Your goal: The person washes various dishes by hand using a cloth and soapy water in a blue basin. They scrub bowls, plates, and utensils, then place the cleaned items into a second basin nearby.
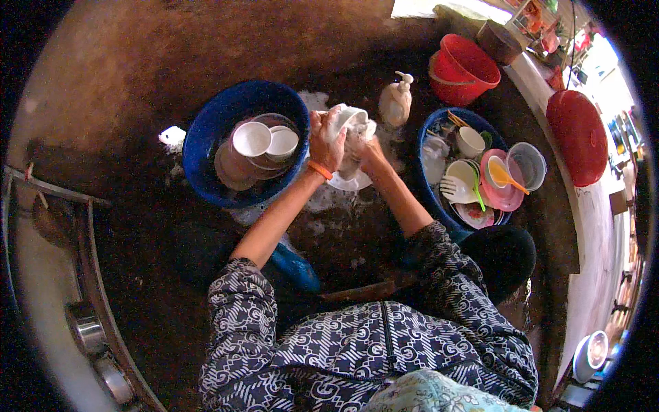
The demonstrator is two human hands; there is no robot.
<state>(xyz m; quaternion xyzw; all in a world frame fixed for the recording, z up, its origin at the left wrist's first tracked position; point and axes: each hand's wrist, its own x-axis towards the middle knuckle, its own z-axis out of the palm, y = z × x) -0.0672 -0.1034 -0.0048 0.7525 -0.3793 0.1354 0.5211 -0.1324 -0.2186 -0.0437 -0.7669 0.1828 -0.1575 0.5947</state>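
Between the two basins, my left hand [327, 143] is closed round a soapy white bowl [351, 118], tilted on its side. My right hand [369, 152] is closed at the bowl's opening, with white foam over its fingers; whatever it grips there is hidden by suds. Below the hands, a white dish [351, 181] stands partly covered by my wrists. To the left is a blue basin [197, 147], where white bowls [252, 139] sit on larger round dishes. On the right, a second blue basin [427, 182] holds bowls, plates and utensils.
A cream pump bottle [395, 104] stands beyond my right hand. Farther back is a red bucket [463, 72]. In the right basin lie a white slotted spoon [455, 189], an orange spoon [509, 180] and a clear tub [527, 165]. A red oval lid or tub [578, 139] leans at the right ledge.
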